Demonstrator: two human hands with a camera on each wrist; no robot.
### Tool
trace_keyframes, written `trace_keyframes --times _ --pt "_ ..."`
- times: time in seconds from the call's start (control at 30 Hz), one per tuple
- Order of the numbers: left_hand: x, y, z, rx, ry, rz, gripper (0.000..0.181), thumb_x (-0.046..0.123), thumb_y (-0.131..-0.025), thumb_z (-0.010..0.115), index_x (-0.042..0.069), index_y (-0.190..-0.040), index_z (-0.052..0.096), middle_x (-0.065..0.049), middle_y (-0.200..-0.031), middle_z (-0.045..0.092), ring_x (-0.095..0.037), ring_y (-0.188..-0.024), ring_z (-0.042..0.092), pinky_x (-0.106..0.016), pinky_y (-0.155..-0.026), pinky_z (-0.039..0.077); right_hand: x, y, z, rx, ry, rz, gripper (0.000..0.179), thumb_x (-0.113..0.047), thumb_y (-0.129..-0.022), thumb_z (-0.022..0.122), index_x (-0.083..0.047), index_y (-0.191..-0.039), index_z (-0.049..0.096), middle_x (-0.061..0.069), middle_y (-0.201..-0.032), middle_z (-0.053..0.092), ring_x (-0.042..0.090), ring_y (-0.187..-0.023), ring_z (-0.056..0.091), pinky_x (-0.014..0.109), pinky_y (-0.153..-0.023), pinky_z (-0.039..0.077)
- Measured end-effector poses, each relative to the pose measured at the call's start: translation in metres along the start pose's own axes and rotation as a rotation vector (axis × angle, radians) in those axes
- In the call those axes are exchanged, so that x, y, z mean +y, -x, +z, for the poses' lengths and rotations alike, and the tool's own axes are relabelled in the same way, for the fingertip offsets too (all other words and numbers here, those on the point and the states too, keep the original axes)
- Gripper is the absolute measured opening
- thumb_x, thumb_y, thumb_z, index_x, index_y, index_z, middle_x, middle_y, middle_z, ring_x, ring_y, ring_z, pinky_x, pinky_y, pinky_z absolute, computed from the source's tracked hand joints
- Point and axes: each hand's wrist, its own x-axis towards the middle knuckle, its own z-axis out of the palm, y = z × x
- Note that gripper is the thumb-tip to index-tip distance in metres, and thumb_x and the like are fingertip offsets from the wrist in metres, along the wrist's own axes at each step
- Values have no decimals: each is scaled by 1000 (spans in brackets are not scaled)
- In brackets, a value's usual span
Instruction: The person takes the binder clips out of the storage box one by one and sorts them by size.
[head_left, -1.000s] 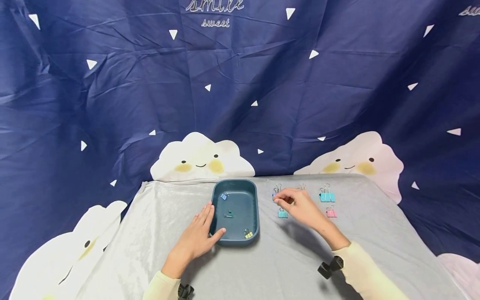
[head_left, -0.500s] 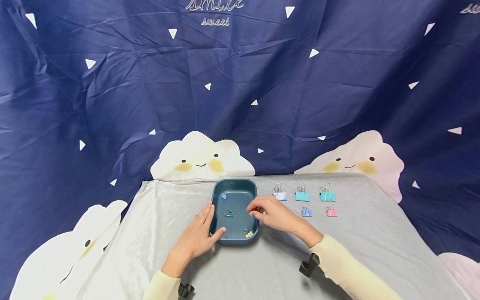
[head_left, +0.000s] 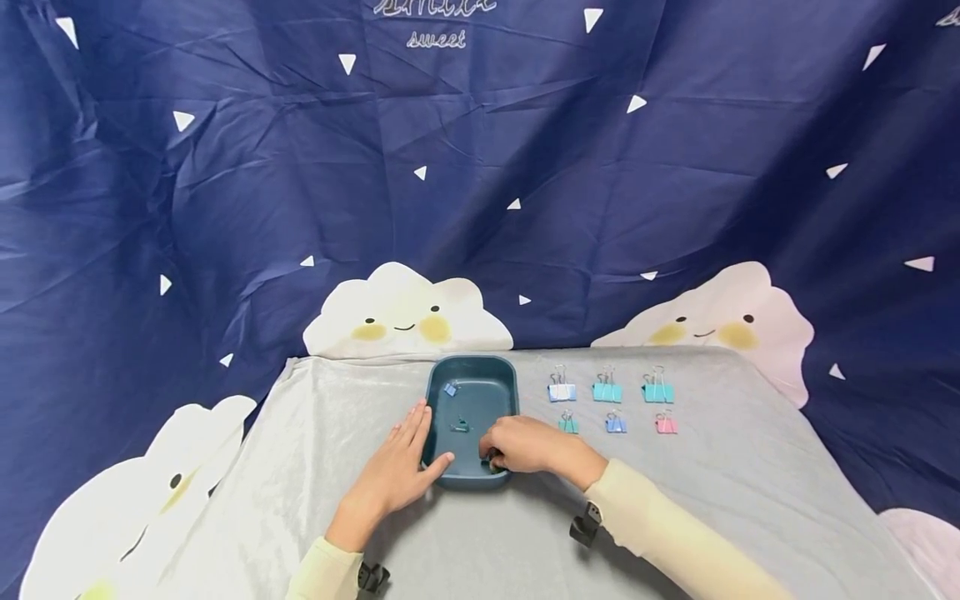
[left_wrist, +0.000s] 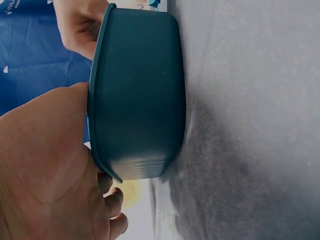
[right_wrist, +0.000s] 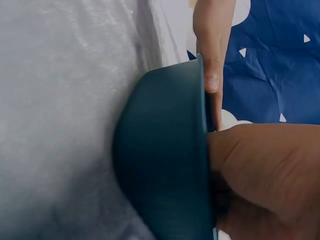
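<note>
Head view: resting the left hand (head_left: 390, 467) on the left rim of the bin (head_left: 471, 481) with straight fingers; curling the right hand (head_left: 525, 446) inside its near right corner, nearer than half a second ago, uncovering a teal clip (head_left: 568, 426). Leaving a blue clip (head_left: 451, 389) and green clip (head_left: 460, 427) inside. Left wrist view: bracing the bin. Right wrist view: hiding fingertips, leaving any pinch impossible to tell.

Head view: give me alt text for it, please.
A person's right hand is inside a dark teal rectangular tray; the left hand touches it. Six colourful metal binder clips sit in two rows to its right on grey fabric.
</note>
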Motion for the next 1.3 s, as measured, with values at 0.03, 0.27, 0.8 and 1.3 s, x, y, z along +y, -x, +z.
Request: trace_keyframes --times 0.03,0.27,0.8,1.3 --pt "0 0 0 4 3 4 91 59 -107 52 -1 -169 22 -17 -178 18 -35 -165 22 -55 -133 26 -1 -1 -1 -21 -6 9 16 -8 -94 78 -17 -106 84 -5 -99 80 11 -91 73 29 -83 62" --pt "2 0 0 33 10 36 90 58 -107 54 -3 -167 25 -19 -177 21 -37 -164 25 -58 -132 28 -5 -8 -6 -138 -78 75 22 1 -91 76 -20 -86 81 -14 -78 71 2 -68 59 20 -65 54" --pt "-3 1 7 56 7 45 92 63 -107 49 -1 -168 24 -18 -178 21 -37 -164 26 -58 -131 29 3 -8 1 -67 -138 12 15 0 -92 74 -15 -90 72 -11 -80 63 2 -69 54 18 -64 48" --pt "2 2 1 3 -12 1 91 61 -108 49 1 -169 21 -15 -179 15 -34 -166 21 -55 -134 26 14 -2 9 184 -188 -100 15 0 -95 75 -13 -97 82 -3 -94 67 2 -80 57 16 -73 52"
